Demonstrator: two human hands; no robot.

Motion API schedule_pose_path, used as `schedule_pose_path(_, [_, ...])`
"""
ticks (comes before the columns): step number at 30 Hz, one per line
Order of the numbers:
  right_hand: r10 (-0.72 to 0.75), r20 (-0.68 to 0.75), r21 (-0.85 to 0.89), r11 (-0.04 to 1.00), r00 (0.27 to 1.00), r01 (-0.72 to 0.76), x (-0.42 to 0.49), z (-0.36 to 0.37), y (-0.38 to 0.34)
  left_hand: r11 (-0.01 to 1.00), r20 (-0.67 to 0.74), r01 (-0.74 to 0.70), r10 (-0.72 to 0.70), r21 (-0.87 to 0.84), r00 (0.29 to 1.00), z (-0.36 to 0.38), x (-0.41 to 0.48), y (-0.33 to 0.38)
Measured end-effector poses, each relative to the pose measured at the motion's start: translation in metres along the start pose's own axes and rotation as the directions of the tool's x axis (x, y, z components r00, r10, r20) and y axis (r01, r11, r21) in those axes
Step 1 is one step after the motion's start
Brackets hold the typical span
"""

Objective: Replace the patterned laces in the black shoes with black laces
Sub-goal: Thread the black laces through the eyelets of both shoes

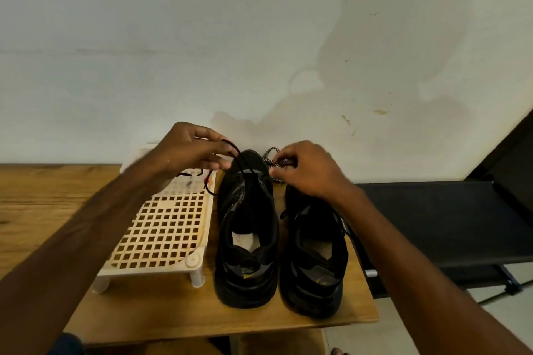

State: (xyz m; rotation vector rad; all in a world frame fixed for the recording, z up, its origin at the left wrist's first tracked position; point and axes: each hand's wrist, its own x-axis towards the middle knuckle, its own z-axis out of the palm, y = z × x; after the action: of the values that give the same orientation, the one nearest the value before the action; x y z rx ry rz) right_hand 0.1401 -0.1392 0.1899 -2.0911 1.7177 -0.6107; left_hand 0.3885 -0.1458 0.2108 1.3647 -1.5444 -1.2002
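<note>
While left hand (pixel 189 150) pinches black lace (pixel 237 150), right (pixel 308 170) grips patterned lace (pixel 271 165).

Black shoes (pixel 246 210), black lace (pixel 238 153), seemingly black-and-white speckled lace (pixel 270 165), cream grid rack (pixel 161 228), brown wood-grain table (pixel 43 196).

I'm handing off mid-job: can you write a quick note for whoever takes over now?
Left hand pinches the black lace, which runs down to the left shoe near its toe.
Right hand grips the patterned lace beyond the toes.
Right shoe stands alongside on the table, apparently dark-laced.
Done: patterned lace looks out of the left shoe.
Left: thread the black lace up.
</note>
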Motion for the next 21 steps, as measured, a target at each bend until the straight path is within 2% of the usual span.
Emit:
schedule_pose_path(2, [0.026,0.08,-0.268,0.964,0.996,-0.004,-0.002,0.015,-0.004,0.995,0.045,-0.077,0.08,-0.057,0.996,0.008,0.0,0.001])
schedule_pose_path(4, [0.04,0.056,-0.325,0.945,0.998,-0.02,-0.002,0.019,-0.007,0.987,0.041,-0.142,0.145,-0.07,0.989,0.017,0.002,-0.001])
schedule_pose_path(6, [0.03,0.008,-0.251,0.968,1.0,-0.027,-0.001,0.015,-0.008,0.985,0.021,-0.172,0.173,-0.016,0.985,0.024,0.004,-0.004])
schedule_pose_path(9, [-0.011,-0.107,-0.044,0.999,0.994,0.006,0.002,-0.002,-0.005,0.966,-0.011,-0.199,0.203,0.167,0.979,0.036,0.006,-0.012])
schedule_pose_path(12, [-0.026,-0.226,0.251,0.964,0.974,0.084,0.0,-0.018,-0.005,0.918,-0.04,-0.206,0.233,0.338,0.972,0.046,0.01,-0.021])
schedule_pose_path(14, [0.022,-0.288,0.486,0.865,0.957,0.126,-0.005,-0.026,-0.006,0.908,-0.03,-0.196,0.223,0.371,0.974,0.053,0.012,-0.026])
schedule_pose_path(17, [0.107,-0.248,0.767,0.629,0.963,0.128,-0.014,-0.039,-0.008,0.884,-0.016,-0.178,0.205,0.431,0.979,0.058,0.014,-0.033])
schedule_pose_path(21, [0.124,-0.204,0.947,0.278,0.971,0.164,-0.02,-0.051,-0.011,0.865,-0.05,-0.134,0.181,0.484,0.982,0.06,0.015,-0.036])
